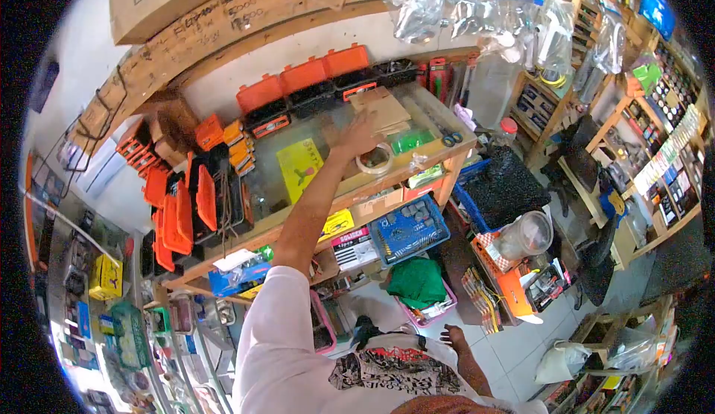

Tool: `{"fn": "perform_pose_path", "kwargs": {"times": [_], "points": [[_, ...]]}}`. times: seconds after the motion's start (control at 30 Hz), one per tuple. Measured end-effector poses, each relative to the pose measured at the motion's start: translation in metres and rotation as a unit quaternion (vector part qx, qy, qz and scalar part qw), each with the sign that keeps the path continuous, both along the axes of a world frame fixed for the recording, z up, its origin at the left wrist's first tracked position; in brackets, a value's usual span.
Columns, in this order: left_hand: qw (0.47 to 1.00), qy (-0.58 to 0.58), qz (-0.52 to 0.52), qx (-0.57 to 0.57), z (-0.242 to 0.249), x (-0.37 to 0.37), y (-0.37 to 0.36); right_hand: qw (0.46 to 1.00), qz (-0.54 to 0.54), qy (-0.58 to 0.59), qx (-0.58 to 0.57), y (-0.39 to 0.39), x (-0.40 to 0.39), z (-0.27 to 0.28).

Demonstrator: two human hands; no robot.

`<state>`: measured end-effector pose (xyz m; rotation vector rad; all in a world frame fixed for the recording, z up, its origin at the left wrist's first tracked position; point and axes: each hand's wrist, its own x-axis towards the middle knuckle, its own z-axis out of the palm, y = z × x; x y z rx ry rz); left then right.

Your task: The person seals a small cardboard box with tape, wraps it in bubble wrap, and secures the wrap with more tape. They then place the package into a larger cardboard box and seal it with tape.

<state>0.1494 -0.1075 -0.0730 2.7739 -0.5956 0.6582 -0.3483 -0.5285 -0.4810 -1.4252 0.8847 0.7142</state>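
My left hand (359, 137) reaches out over the glass-topped counter (268, 179), fingers stretched out at the near edge of some flat brown cardboard (383, 110). Just beside it lies a roll of tape (374, 159), and a green packet (412, 141) is a little to the right. A yellow printed sheet (299, 168) rests on the glass left of my forearm. Low at my side hangs my right hand (452, 336), its fingers apart and nothing in them.
Open orange-lidded black cases (307, 78) line the counter's back, with more (175, 216) at its left end. Scissors (452, 139) lie near the right corner. Below are a blue crate (410, 229) and a pink basket (428, 317); an orange box (506, 283) stands right.
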Motion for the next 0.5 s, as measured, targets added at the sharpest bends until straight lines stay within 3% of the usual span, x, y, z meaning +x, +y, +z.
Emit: {"fn": "perform_pose_path", "kwargs": {"times": [0.07, 0.1, 0.17, 0.33, 0.4, 0.5], "points": [[0.991, 0.125, 0.033, -0.023, 0.041, -0.01, -0.015, 0.998, -0.056, 0.004, -0.008, 0.004, -0.011, 0.017], [0.98, 0.191, 0.051, -0.033, 0.052, -0.016, -0.02, 0.996, 0.038, -0.063, -0.048, -0.009, -0.026, -0.03], [0.989, 0.144, 0.018, -0.008, 0.046, -0.006, -0.013, 0.945, 0.2, -0.202, -0.162, -0.04, -0.06, -0.144], [0.995, 0.078, -0.03, 0.062, 0.055, -0.006, -0.005, 0.975, 0.082, -0.037, -0.203, -0.061, -0.117, -0.154], [0.994, 0.032, -0.043, 0.095, 0.05, -0.005, -0.001, 0.975, 0.087, -0.028, -0.201, -0.074, -0.126, -0.15], [0.973, -0.024, 0.033, 0.227, 0.053, -0.016, 0.007, 0.975, 0.099, -0.05, -0.193, -0.088, -0.132, -0.131]]}}
